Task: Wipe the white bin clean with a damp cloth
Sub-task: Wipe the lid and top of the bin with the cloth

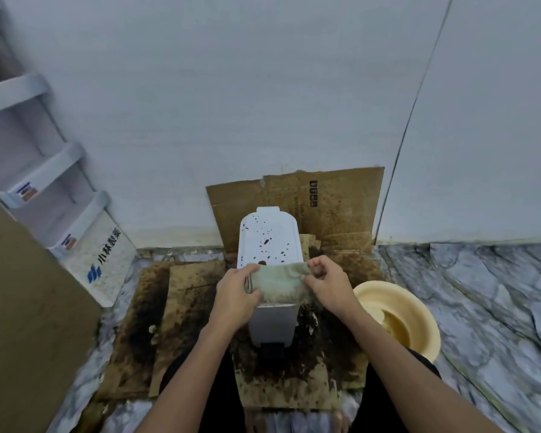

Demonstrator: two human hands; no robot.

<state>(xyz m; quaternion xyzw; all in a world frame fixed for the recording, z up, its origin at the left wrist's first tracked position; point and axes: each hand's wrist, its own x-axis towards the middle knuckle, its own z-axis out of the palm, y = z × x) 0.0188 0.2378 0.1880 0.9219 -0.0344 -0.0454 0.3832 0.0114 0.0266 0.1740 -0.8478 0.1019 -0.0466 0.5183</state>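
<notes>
A white pedal bin [272, 320] stands on stained cardboard in front of me. Its closed lid [267, 237] is spattered with dark spots. Over the lid's near edge I hold a greyish damp cloth [278, 284] stretched between both hands. My left hand [236, 292] grips the cloth's left end, fingers curled over it. My right hand [324, 284] pinches the right end between thumb and fingers. The cloth hides the front part of the lid.
A cream basin [419, 310] with murky water sits on the floor right of the bin. Dirty cardboard [331, 207] leans on the wall behind and covers the floor. White stacked shelves [60, 195] and a brown box [22, 307] stand at left.
</notes>
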